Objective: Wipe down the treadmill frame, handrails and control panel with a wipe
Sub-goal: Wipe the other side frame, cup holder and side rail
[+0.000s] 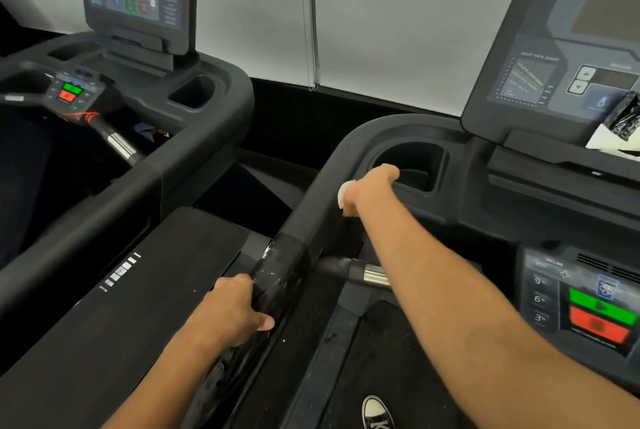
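I stand on a black treadmill. Its left handrail [304, 217] runs from the bottom centre up to the console frame. My left hand [239, 310] grips the glossy lower part of that rail. My right hand [367, 189] presses a small white wipe [343, 194] against the matte upper part of the rail, beside the cup holder [415, 165]. The tilted control panel [561, 64] rises at the upper right. A lower panel [588, 300] with green and red buttons sits at the right.
A second treadmill [194, 137] with its own console stands to the left, across a narrow gap. A black packet on white paper [620, 127] rests on the console ledge. A chrome grip bar [370, 272] crosses under my right arm. My shoe [377, 411] is on the belt.
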Demonstrator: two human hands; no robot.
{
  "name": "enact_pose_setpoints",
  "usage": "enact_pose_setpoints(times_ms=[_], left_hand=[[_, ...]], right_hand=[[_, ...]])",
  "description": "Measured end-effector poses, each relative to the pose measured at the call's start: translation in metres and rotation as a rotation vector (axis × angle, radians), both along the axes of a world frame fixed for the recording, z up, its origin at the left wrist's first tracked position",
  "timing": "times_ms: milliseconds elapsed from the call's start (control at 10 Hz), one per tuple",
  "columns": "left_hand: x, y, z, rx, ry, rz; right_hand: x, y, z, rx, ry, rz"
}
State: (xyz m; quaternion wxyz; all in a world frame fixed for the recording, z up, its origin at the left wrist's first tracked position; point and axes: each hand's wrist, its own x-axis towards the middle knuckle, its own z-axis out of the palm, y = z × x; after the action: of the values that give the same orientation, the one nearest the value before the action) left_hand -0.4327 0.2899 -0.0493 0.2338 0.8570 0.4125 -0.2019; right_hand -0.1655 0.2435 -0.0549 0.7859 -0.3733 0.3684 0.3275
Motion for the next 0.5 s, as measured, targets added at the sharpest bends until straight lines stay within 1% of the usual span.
enact_pose_setpoints(times_ms=[100,200,300,400,500], left_hand=[[-0.004,-0.003,-0.001,-0.018,-0.028,0.007],[-0.007,-0.006,-0.002,-0.002,-0.051,0.009],[-0.008,-0.006,0.0,-0.002,-0.042,-0.017],[-0.003,-0.005,0.005,-0.01,-0.021,-0.032],[0.004,-0.004,0.008,-0.027,0.002,-0.045]], right_hand=[[0.016,-0.02,-0.007,0.091,0.178,-0.345],[0.01,-0.037,-0.01,0.214,0.182,-0.437],[0.007,-0.065,-0.006,0.146,0.007,-0.259],[-0.006,-0.058,-0.008,-0.222,-0.272,0.16],[-0.017,-0.023,-0.021,-0.365,-0.336,0.353]])
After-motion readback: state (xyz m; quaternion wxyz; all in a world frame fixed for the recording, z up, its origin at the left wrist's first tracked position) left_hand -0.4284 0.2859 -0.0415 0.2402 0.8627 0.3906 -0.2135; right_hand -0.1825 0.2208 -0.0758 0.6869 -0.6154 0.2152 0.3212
